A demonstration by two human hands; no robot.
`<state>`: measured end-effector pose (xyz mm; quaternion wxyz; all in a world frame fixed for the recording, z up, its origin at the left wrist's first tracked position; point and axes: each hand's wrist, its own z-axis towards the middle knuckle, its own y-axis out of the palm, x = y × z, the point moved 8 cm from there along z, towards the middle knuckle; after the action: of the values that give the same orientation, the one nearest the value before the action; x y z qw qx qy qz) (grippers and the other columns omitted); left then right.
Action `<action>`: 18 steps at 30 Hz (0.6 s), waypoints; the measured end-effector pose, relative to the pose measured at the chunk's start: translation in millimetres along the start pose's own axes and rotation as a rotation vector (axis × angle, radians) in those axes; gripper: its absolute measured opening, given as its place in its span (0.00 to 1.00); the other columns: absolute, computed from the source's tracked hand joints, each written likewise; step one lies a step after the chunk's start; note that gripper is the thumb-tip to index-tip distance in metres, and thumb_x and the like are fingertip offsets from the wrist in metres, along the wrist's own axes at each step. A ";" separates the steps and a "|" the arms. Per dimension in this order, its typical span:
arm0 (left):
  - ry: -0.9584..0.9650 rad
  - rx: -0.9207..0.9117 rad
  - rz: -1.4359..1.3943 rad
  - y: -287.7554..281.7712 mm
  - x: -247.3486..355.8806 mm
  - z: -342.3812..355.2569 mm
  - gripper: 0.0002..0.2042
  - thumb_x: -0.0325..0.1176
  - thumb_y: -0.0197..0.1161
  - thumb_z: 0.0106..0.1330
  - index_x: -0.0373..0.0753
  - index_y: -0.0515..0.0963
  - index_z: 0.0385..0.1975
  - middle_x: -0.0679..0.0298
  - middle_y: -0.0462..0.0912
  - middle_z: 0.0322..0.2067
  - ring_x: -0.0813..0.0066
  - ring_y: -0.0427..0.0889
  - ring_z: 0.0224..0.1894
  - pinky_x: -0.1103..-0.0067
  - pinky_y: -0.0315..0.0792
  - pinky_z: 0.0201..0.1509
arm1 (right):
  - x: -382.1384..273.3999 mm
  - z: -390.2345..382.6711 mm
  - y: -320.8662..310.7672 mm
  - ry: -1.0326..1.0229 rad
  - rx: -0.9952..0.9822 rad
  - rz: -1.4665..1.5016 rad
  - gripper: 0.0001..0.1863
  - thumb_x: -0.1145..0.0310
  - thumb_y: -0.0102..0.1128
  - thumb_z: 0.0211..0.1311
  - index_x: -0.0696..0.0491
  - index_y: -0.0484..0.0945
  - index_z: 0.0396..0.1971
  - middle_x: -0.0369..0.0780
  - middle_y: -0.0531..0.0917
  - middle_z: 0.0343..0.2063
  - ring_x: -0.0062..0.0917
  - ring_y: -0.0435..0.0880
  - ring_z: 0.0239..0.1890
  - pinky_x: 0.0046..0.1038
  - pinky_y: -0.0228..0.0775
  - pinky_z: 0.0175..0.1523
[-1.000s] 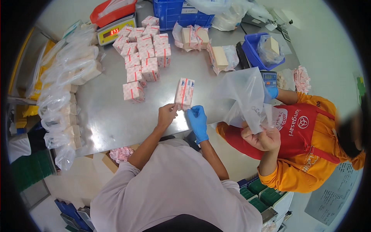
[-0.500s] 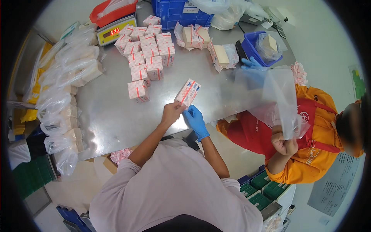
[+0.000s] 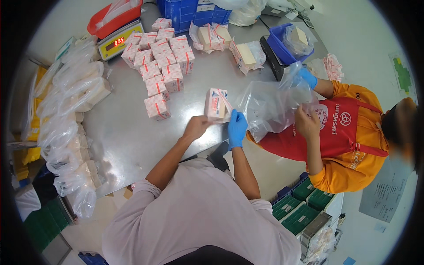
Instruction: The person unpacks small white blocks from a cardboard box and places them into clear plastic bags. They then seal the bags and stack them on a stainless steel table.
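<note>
A pale block in a white, red and blue printed wrapper stands on the steel table in front of me. My left hand is bare, its fingers closed at the block's lower left edge. In a blue glove, my right hand pinches a loose flap of the wrapper at the block's right side. Part of the block's cream surface shows under the lifted flap. Beyond my left hand, several blocks in closed pink-and-white wrappers stand grouped, each with a red stripe.
On my right a co-worker in a red apron spreads a clear plastic bag close to my right hand. Bagged blocks line the left edge. Behind are a scale, a blue crate, unwrapped blocks and a blue basket.
My right hand has moved right and up, drawing a wrapper flap off the block, which has turned more upright. The co-worker's hands have shifted, lowering the bag and bringing it nearer.
</note>
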<state>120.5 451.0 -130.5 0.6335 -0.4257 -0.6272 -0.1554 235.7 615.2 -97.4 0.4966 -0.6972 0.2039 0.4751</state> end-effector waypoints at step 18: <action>0.765 -0.378 0.966 24.4 106.2 65.0 0.28 0.39 0.72 0.47 0.44 0.74 0.51 0.61 0.74 0.47 0.61 0.70 0.58 0.59 0.53 0.71 | -32.6 -57.4 -27.4 -0.263 -0.219 -0.262 0.11 0.64 0.62 0.58 0.57 0.77 0.25 0.39 0.76 0.21 0.28 0.76 0.24 0.33 0.65 0.30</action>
<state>112.8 548.9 -50.2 0.7252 -0.6787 -0.0564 -0.1015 267.6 569.8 -52.3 0.4975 -0.6997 -0.0078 0.5127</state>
